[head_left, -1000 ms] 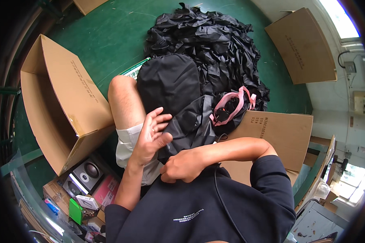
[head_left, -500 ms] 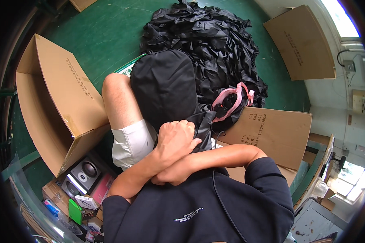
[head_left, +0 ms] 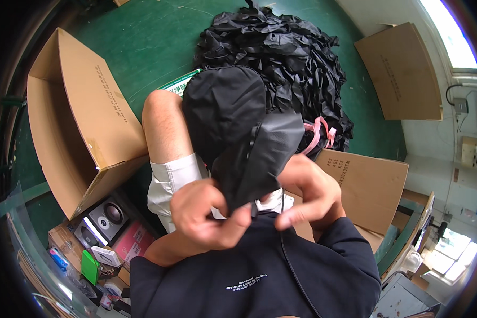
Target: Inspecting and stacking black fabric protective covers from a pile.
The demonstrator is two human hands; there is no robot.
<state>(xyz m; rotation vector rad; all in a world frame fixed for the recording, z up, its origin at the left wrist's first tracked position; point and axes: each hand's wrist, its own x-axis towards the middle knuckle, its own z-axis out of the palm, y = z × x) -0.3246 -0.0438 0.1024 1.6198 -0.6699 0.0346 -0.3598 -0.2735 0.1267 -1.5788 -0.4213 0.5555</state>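
Observation:
A rounded piece of black cloth (head_left: 225, 98) with a gathered-looking edge lies over my lap, beside my bare left knee. Toward me, a smoother black flap of fabric (head_left: 270, 151) rises from it and narrows to a corner near my chest. My left hand (head_left: 209, 212) is closed at that lower corner, pinching the fabric between thumb and fingers. Along the flap's right edge is my right hand (head_left: 312, 188), blurred by motion. Its thumb stands apart, while its fingers are partly behind the fabric, so their grip is unclear.
A large heap of black fabric (head_left: 275, 58) lies ahead on the green floor (head_left: 138, 42), with a pink strap (head_left: 318, 132) at its near right. An open carton (head_left: 103, 111) stands left, another carton (head_left: 363, 185) right, and a third (head_left: 403, 74) against the wall. Boxed goods (head_left: 106, 220) sit lower left.
My crossed forearms have come apart, the right hand moving out to the right. The black flap has been lifted and spread between the hands. The view has shifted slightly.

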